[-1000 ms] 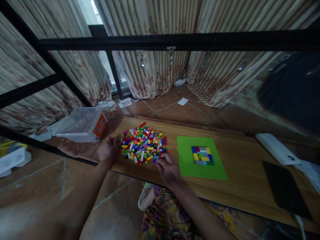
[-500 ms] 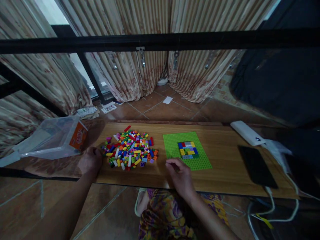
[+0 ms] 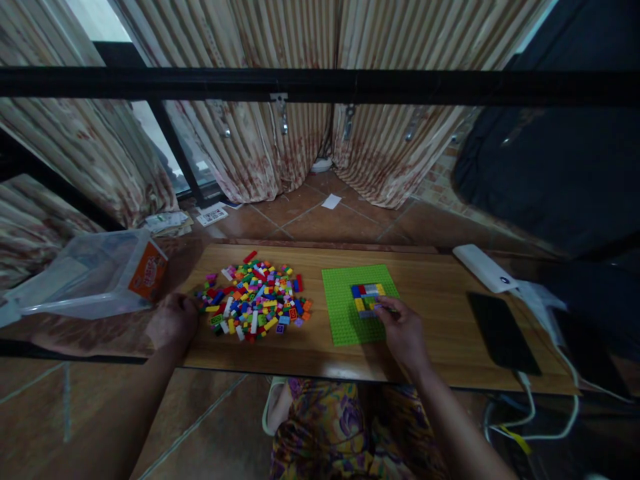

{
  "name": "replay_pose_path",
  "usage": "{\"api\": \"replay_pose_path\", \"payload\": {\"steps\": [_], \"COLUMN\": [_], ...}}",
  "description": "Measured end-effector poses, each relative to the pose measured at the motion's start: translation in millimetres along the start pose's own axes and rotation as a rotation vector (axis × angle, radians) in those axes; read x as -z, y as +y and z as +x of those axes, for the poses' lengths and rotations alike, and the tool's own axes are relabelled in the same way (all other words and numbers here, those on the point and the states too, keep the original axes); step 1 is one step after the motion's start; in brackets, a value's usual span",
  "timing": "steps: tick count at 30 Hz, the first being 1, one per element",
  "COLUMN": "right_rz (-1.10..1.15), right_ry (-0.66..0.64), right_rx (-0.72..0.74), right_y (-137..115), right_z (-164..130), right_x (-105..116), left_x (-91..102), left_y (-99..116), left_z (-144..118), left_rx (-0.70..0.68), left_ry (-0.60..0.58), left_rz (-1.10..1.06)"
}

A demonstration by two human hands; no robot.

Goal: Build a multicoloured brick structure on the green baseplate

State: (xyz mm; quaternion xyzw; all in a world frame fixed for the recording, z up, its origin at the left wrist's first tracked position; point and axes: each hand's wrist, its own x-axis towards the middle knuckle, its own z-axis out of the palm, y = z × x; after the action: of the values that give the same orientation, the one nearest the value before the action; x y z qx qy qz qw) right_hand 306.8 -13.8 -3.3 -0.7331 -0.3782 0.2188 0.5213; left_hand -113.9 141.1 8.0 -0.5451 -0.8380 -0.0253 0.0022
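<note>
My right hand (image 3: 404, 333) reaches over the green baseplate (image 3: 343, 327), thumb and fingertips pinched together on a small building brick, mostly hidden, that shows a trace of purple. The fingertips are at the right side of a low square of bricks (image 3: 361, 303) in blue, red, white and yellow, built on the baseplate; they cover part of it. At the table's left end rests my left hand (image 3: 174, 321), its fingers curled in with nothing visible in them. Right beside it lies a loose heap of many-coloured bricks (image 3: 257, 300).
A clear plastic box (image 3: 95, 293) with an orange label stands left of the wooden table (image 3: 310, 353). On the table's right are a white power bank (image 3: 483, 267), a dark phone (image 3: 503, 330) and white cables. A black rail (image 3: 320, 87) crosses in front of striped curtains.
My right hand has moved right and forward, from the baseplate's near left corner to the brick square. My left hand stays by the heap. The view has shifted slightly.
</note>
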Motion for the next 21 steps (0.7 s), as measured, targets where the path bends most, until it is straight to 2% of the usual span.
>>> {"api": "replay_pose_path", "payload": {"steps": [8,15,21], "right_rz": [-0.231,-0.262,-0.313], "right_ry": [-0.086,-0.141,-0.216], "right_rx": [0.161,0.150,0.227], "right_y": [-9.3,-6.3,-2.4], "right_z": [18.4,24.0,27.4], "right_x": [5.6,7.7,-0.1], "left_x": [1.1,2.1,-0.5], "left_y": [0.8,0.0,0.7], "left_z": [-1.6,-4.4,-4.3], "left_rx": [0.002,-0.021,-0.013], "left_ry": [-0.003,-0.022,0.009], "left_rz": [-0.030,-0.086,-0.106]}}
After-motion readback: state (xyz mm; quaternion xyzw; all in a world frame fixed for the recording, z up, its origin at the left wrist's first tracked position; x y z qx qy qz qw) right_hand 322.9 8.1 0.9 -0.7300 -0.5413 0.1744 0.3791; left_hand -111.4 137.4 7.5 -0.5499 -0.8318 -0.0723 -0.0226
